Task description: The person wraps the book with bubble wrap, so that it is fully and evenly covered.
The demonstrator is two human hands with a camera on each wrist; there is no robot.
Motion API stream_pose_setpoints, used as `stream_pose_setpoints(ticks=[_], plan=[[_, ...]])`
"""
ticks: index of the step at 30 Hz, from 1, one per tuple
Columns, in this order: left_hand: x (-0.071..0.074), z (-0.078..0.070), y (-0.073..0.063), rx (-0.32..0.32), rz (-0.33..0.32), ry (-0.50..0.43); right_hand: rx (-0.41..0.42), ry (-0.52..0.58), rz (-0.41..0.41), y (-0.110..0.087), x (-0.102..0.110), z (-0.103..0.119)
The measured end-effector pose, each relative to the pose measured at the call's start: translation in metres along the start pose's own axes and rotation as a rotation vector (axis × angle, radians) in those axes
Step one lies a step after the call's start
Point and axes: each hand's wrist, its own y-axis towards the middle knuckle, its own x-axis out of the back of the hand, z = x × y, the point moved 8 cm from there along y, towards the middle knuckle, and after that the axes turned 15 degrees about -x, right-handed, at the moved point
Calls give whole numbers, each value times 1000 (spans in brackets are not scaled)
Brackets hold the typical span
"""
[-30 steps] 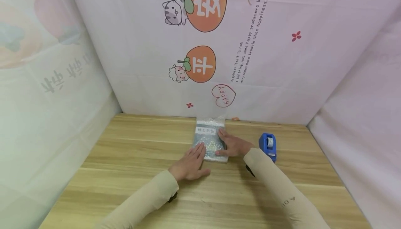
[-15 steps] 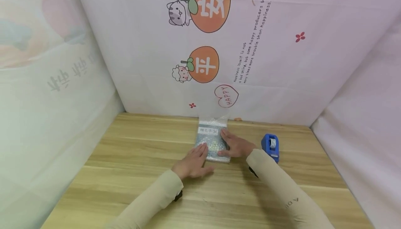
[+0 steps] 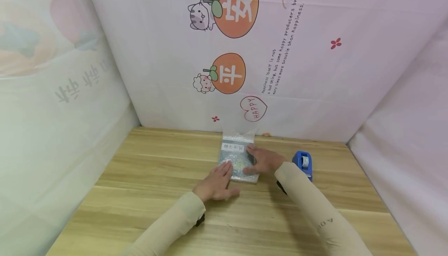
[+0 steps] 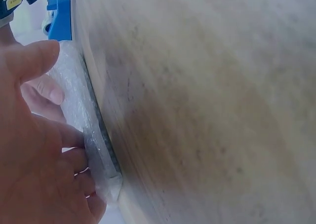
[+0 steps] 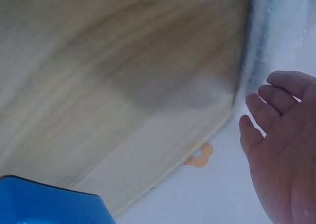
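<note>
A thin blue-green book (image 3: 235, 156) with a white label strip lies flat at the back of the wooden table. Clear bubble wrap (image 4: 81, 98) covers it, and a loose flap of the wrap (image 3: 239, 136) stretches beyond its far end toward the wall. My left hand (image 3: 216, 184) rests its extended fingers on the near left edge of the wrapped book, thumb held apart over the table. On the opposite side, my right hand (image 3: 265, 160) touches the right edge, with thumb and fingers spread over the wrap. In the right wrist view its fingertips (image 5: 254, 103) lie along the wrap.
A blue tape dispenser (image 3: 303, 164) with a roll of tape stands just right of my right wrist, partly behind the sleeve. Printed white cloth (image 3: 168, 92) hangs behind the table (image 3: 154, 193) and on both sides.
Both hands keep nearly the same place on the wrapped book. The whole head view has shifted slightly, so the scene sits a little further right.
</note>
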Motion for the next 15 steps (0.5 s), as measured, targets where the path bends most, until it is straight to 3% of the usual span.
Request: stream_pose_setpoints(ticks=[15], plan=[[3,-4,-1,-5,-18,-16,77,66,-99,6,24,-2]])
